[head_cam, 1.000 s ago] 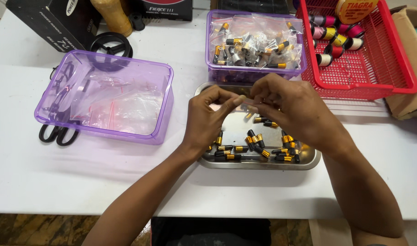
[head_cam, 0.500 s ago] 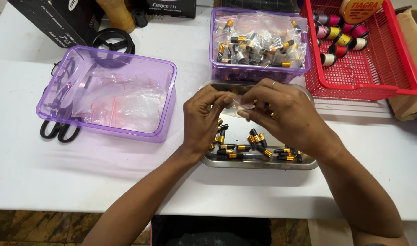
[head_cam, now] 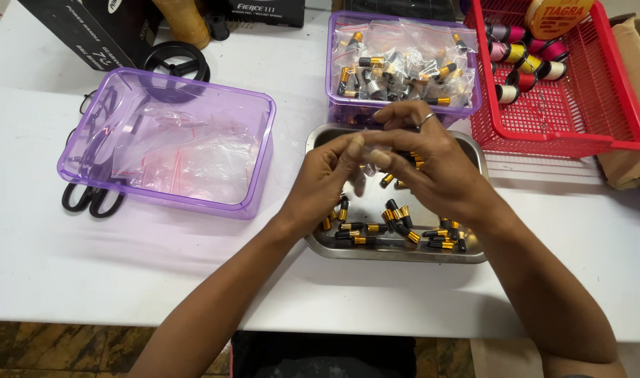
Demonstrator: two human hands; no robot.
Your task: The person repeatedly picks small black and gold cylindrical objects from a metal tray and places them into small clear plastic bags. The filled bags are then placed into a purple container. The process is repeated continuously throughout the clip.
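Both hands have drifted slightly left, left hand (head_cam: 327, 178) and right hand (head_cam: 428, 164) fingers pinched together on a small clear bag (head_cam: 373, 155) above the steel tray (head_cam: 397, 250), where a slack pinch could spill pieces.

Both forearms rose from the bottom of the frame; left hand (head_cam: 327, 178) and right hand (head_cam: 421, 164) met at centre, fingertips pinched together.

A small clear plastic bag (head_cam: 371, 159) is being held pinched between the fingertips of both hands above the steel tray (head_cam: 320, 140). Its contents cannot be determined. Small black-and-gold cylindrical parts (head_cam: 397, 227) are lying loose and scattered along the tray's near side, pointing every way.
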